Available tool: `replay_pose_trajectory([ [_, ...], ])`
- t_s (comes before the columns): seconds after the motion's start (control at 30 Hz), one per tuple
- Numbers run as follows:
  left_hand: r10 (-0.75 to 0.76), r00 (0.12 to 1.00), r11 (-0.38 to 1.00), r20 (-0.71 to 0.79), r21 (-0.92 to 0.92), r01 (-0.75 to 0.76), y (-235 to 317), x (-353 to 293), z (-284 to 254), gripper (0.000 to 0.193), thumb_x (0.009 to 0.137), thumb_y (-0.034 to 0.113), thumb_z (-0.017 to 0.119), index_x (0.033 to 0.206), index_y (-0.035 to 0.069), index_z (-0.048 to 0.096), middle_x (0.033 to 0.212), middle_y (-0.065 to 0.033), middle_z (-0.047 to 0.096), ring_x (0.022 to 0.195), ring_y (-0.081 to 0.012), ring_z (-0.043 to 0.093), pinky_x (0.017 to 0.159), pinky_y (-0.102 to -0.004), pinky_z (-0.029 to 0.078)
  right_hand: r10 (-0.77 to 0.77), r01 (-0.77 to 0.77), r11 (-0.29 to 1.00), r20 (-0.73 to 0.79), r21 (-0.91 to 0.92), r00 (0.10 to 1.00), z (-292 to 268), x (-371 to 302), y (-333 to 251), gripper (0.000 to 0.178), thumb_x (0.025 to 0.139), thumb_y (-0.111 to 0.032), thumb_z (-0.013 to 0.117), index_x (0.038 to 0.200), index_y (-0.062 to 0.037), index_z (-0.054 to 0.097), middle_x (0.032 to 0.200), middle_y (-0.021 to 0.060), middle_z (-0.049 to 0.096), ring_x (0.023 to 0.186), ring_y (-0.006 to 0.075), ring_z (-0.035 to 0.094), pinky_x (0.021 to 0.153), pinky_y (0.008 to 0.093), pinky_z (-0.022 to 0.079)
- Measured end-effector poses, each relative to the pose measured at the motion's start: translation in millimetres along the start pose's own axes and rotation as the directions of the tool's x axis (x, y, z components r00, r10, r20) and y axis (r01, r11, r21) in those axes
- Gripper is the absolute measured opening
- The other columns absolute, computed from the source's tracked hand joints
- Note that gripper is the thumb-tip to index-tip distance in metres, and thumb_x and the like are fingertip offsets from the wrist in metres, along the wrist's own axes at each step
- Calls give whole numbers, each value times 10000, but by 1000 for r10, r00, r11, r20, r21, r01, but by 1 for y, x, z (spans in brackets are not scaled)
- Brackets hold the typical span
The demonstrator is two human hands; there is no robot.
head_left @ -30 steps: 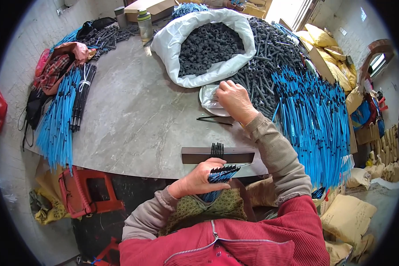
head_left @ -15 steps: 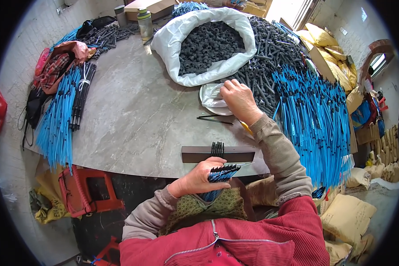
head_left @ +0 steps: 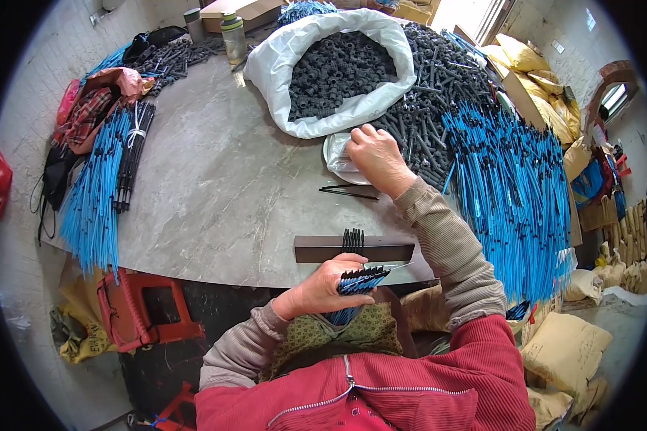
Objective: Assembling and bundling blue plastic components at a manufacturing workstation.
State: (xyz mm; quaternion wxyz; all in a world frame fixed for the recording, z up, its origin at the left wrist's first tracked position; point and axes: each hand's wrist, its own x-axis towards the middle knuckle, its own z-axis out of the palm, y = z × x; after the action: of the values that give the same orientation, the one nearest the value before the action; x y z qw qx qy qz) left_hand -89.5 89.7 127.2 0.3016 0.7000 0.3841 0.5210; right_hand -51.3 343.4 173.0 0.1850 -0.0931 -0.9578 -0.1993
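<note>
My left hand [head_left: 319,289] is closed around a bundle of thin blue tubes with black tips [head_left: 358,281], just off the near table edge. A thin, light-coloured rod sticks out to the right from the top of the bundle. Behind it lies a dark brown bar [head_left: 322,250], with several short black pieces [head_left: 353,239] standing up at its middle. Farther away, my right hand [head_left: 378,156] is over a white dish [head_left: 331,159] that holds a clear plastic bag [head_left: 341,147]. Its fingers are bent together at the bag; what they pinch is hidden.
A white sack [head_left: 267,63] of black fittings [head_left: 341,75] stands at the back. Loose black parts [head_left: 428,93] and many blue tubes [head_left: 507,194] cover the right side. More blue tubes [head_left: 93,205] lie left, near a bottle [head_left: 233,39]. Two black sticks [head_left: 349,192] lie before the dish.
My right hand has shifted slightly left over the dish. A yellow thing beside its wrist is now covered by the sleeve. My left hand and the bundle stay in place.
</note>
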Motion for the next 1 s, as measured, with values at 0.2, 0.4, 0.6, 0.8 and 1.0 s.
replay_pose_trajectory([
  [0.2,6,1000,1000,-14,-19,-7,1,1,0,179,800,110,829,921,69,703,879,-22,729,840,-203,691,1004,-408,485,-6,6,1000,14,-29,1000,4,-3,3,69,778,-141,667,801,-80,690,909,37,619,957,207,610,780,329,498],
  [0.4,47,999,999,-15,16,-46,0,2,-1,180,800,117,830,920,70,705,882,-24,732,835,-206,693,997,-412,491,-28,28,999,2,-23,1000,3,0,4,57,783,-122,655,818,-77,658,916,43,613,951,208,607,778,328,495],
  [0.6,39,999,999,-16,13,-39,2,1,-1,178,800,119,830,917,67,706,881,-23,734,837,-208,695,994,-413,494,-24,23,998,-17,-53,1000,-7,-6,4,90,785,-109,644,867,-72,629,935,52,603,940,212,601,777,334,492],
  [0.8,33,999,999,-8,7,-33,-2,0,1,178,799,117,831,914,63,707,884,-27,734,841,-214,694,997,-420,489,49,-49,999,-49,4,998,-27,-29,4,158,786,-80,626,935,-59,581,965,81,588,933,243,597,773,346,485],
  [1.0,0,1000,1000,-26,19,0,3,4,-1,207,765,90,839,903,59,688,854,-8,709,840,-213,670,1012,-412,472,276,-158,766,-97,623,956,-65,-65,-16,190,871,25,582,1048,-32,618,916,139,596,828,336,617,713,409,507],
])
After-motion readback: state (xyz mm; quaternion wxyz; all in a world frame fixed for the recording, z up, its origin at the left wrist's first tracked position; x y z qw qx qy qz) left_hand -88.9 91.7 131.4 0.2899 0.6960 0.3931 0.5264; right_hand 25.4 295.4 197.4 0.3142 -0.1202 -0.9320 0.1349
